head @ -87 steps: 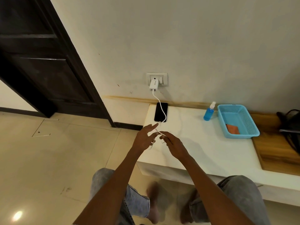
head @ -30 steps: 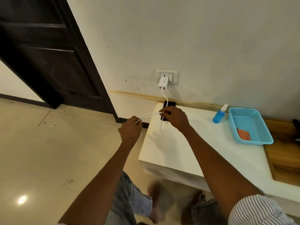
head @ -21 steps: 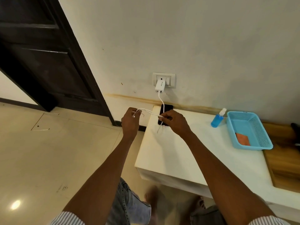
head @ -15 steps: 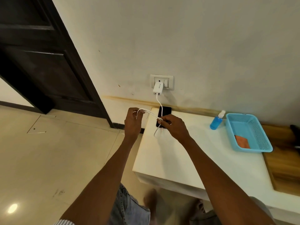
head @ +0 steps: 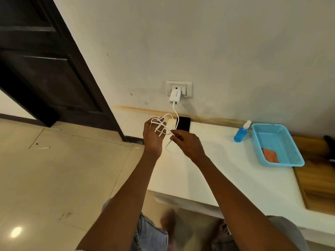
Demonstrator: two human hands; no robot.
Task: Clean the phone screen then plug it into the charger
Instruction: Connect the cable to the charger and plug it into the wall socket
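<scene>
- Left hand [head: 153, 136] has loose turns of white cable [head: 163, 124] looped round its half-spread fingers
- Right hand [head: 186, 143] pinches the same cable just beside the left; I cannot tell where the plug end is
- Phone [head: 183, 124] lies flat just beyond the right hand, its long axis pointing away toward the charger [head: 175, 96]
- Right hand is nearer the phone, so it seems better placed for plugging in
</scene>
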